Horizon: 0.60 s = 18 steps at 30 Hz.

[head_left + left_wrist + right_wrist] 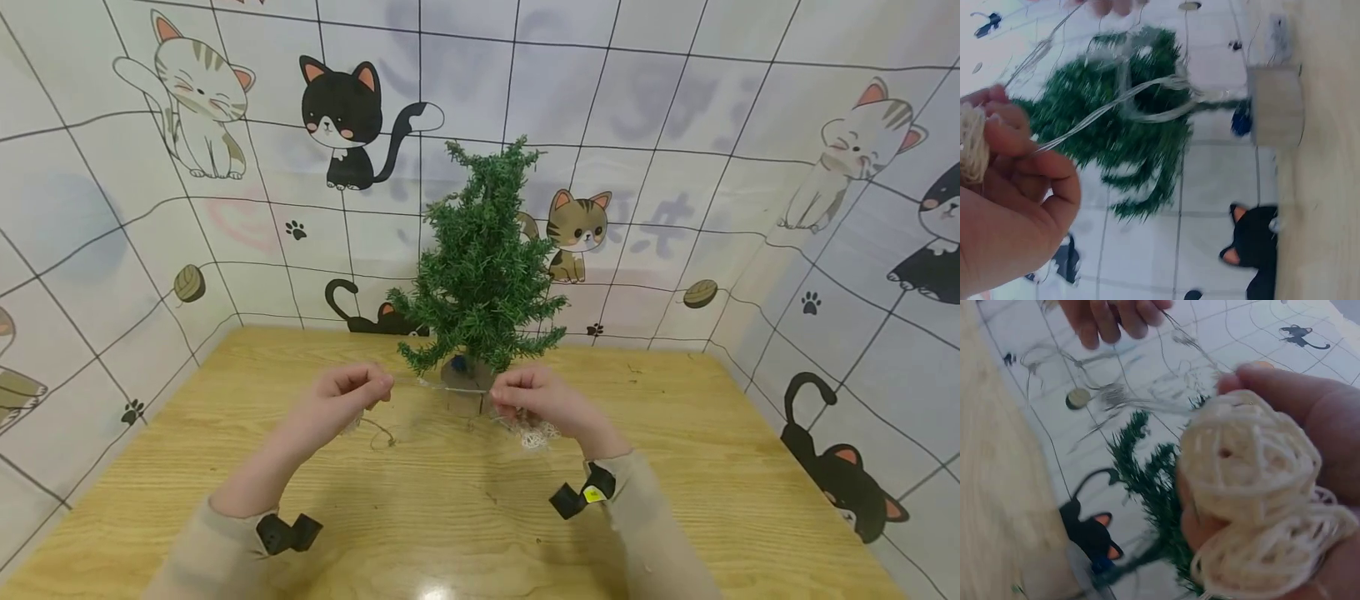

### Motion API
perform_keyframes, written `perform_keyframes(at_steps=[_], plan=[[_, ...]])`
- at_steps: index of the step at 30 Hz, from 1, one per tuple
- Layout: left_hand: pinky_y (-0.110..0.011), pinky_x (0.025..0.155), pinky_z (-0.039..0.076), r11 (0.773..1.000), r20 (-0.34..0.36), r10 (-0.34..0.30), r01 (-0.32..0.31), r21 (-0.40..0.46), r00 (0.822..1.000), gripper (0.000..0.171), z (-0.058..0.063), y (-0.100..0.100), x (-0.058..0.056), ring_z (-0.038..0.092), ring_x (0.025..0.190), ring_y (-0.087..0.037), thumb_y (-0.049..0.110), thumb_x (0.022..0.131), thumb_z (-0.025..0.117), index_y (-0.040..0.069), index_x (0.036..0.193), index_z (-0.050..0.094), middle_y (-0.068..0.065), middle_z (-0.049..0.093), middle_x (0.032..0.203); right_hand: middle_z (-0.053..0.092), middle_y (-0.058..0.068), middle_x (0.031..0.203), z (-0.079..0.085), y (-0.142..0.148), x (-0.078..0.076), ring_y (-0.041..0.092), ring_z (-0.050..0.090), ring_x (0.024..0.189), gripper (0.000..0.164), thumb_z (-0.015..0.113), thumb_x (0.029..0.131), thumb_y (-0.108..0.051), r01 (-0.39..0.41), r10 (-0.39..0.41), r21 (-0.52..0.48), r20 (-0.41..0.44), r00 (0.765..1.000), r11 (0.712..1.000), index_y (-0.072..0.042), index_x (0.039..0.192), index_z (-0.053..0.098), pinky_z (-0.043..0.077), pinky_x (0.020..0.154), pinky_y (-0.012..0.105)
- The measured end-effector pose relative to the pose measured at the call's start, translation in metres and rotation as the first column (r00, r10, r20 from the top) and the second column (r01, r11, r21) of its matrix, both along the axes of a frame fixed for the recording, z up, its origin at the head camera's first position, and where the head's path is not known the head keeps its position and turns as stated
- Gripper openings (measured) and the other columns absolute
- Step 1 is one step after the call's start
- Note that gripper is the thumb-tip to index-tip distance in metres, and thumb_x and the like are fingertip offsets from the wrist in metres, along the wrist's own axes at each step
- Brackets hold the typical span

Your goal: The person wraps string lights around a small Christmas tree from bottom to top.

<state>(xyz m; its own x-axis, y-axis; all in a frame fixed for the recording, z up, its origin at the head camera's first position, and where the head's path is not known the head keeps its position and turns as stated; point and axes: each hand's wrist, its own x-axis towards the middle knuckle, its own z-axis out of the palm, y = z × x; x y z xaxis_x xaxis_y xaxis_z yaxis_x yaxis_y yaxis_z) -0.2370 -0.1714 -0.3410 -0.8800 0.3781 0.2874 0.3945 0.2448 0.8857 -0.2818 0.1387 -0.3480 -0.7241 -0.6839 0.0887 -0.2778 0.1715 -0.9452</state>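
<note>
My left hand [352,396] pinches one stretch of a thin, pale, wire-like string [465,389] in front of the tree. The same string runs to my right hand [543,400], which also pinches it. White woven balls [1247,456] bunch against the right palm and dangle under that hand in the head view. Another woven ball [971,144] shows at the left hand's fingers in the left wrist view. Loose loops [1166,100] of the string hang in front of a small green artificial tree [483,267]. A brownish strand [382,429] trails below the left hand.
The tree stands on a grey round base [465,400] with a small blue item [459,363] at its trunk. Everything is on a light wooden table [420,517]. Behind and at both sides rises a white cat-print cloth [645,108]. Small green bits lie on the tabletop.
</note>
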Motion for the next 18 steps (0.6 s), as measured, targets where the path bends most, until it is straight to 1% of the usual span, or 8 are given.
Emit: perform_keyframes(at_steps=[4, 8, 10, 12, 14, 15, 16, 18], plan=[[-0.033, 0.053, 0.036, 0.997, -0.024, -0.025, 0.023, -0.078, 0.999, 0.024, 0.004, -0.015, -0.002, 0.036, 0.054, -0.018, 0.021, 0.100, 0.056, 0.009, 0.079, 0.059, -0.004, 0.047, 0.073, 0.057, 0.005, 0.074, -0.001, 0.009, -0.004, 0.010, 0.044, 0.056, 0.015, 0.060, 0.096, -0.011, -0.074, 0.092, 0.169, -0.098, 0.991, 0.983, 0.003, 0.093, 0.066, 0.038, 0.051, 0.024], [-0.032, 0.063, 0.044, 0.998, -0.017, 0.008, -0.009, -0.067, 1.000, 0.023, 0.010, -0.030, -0.001, 0.049, 0.069, -0.022, 0.022, 0.101, 0.053, 0.010, 0.085, 0.064, -0.006, 0.056, 0.084, 0.061, 0.002, 0.081, -0.002, 0.016, -0.010, 0.010, 0.045, 0.056, 0.013, 0.066, 0.093, -0.015, -0.069, 0.119, 0.307, -0.150, 0.982, 0.949, -0.005, 0.098, 0.069, 0.041, 0.053, 0.024], [-0.030, 0.070, 0.048, 1.000, -0.007, 0.028, -0.028, 0.004, 1.000, 0.022, 0.012, -0.035, -0.001, 0.054, 0.078, -0.023, 0.020, 0.102, 0.052, 0.010, 0.088, 0.066, -0.005, 0.060, 0.091, 0.065, 0.004, 0.085, -0.002, 0.020, -0.012, 0.009, 0.038, 0.050, 0.013, 0.066, 0.093, -0.018, -0.067, 0.124, 0.355, -0.140, 0.982, 0.933, -0.007, 0.092, 0.071, 0.038, 0.050, 0.024], [-0.029, 0.075, 0.050, 0.990, -0.007, 0.020, -0.019, 0.142, 1.000, 0.022, 0.012, -0.039, -0.004, 0.055, 0.076, -0.017, 0.015, 0.102, 0.050, 0.009, 0.090, 0.067, -0.004, 0.061, 0.087, 0.065, 0.005, 0.082, -0.002, 0.022, -0.014, 0.007, 0.032, 0.048, 0.017, 0.064, 0.094, -0.019, -0.072, 0.132, 0.383, -0.134, 0.982, 0.921, -0.008, 0.086, 0.073, 0.034, 0.052, 0.023], [-0.027, 0.073, 0.051, 0.949, -0.022, -0.014, 0.020, 0.315, 1.000, 0.025, 0.011, -0.042, -0.007, 0.052, 0.069, -0.014, 0.009, 0.103, 0.046, 0.011, 0.089, 0.067, 0.001, 0.056, 0.076, 0.068, 0.006, 0.080, -0.003, 0.025, -0.017, 0.005, 0.043, 0.054, 0.023, 0.061, 0.096, -0.019, -0.076, 0.135, 0.399, -0.121, 0.983, 0.914, -0.008, 0.082, 0.074, 0.036, 0.057, 0.024], [-0.027, 0.073, 0.052, 0.917, -0.035, -0.042, 0.053, 0.395, 0.999, 0.027, 0.011, -0.044, -0.008, 0.051, 0.065, -0.012, 0.006, 0.103, 0.044, 0.010, 0.089, 0.067, 0.002, 0.053, 0.071, 0.071, 0.004, 0.084, -0.004, 0.026, -0.018, 0.006, 0.045, 0.057, 0.027, 0.059, 0.097, -0.018, -0.076, 0.133, 0.400, -0.117, 0.984, 0.913, -0.006, 0.078, 0.073, 0.035, 0.057, 0.025], [-0.028, 0.074, 0.052, 0.876, -0.042, -0.075, 0.086, 0.475, 0.996, 0.029, 0.011, -0.045, -0.010, 0.049, 0.063, -0.011, 0.004, 0.103, 0.042, 0.009, 0.089, 0.067, 0.002, 0.051, 0.068, 0.069, 0.003, 0.078, -0.006, 0.027, -0.020, 0.007, 0.047, 0.061, 0.028, 0.058, 0.098, -0.017, -0.083, 0.142, 0.404, -0.120, 0.983, 0.911, -0.005, 0.078, 0.074, 0.035, 0.058, 0.025], [-0.029, 0.076, 0.052, 0.809, -0.039, -0.116, 0.117, 0.576, 0.992, 0.032, 0.011, -0.048, -0.012, 0.048, 0.060, -0.010, 0.003, 0.104, 0.039, 0.008, 0.089, 0.068, 0.003, 0.049, 0.066, 0.071, 0.003, 0.079, -0.008, 0.029, -0.023, 0.008, 0.054, 0.069, 0.033, 0.055, 0.100, -0.016, -0.087, 0.140, 0.405, -0.103, 0.985, 0.910, -0.003, 0.075, 0.072, 0.035, 0.057, 0.025]])
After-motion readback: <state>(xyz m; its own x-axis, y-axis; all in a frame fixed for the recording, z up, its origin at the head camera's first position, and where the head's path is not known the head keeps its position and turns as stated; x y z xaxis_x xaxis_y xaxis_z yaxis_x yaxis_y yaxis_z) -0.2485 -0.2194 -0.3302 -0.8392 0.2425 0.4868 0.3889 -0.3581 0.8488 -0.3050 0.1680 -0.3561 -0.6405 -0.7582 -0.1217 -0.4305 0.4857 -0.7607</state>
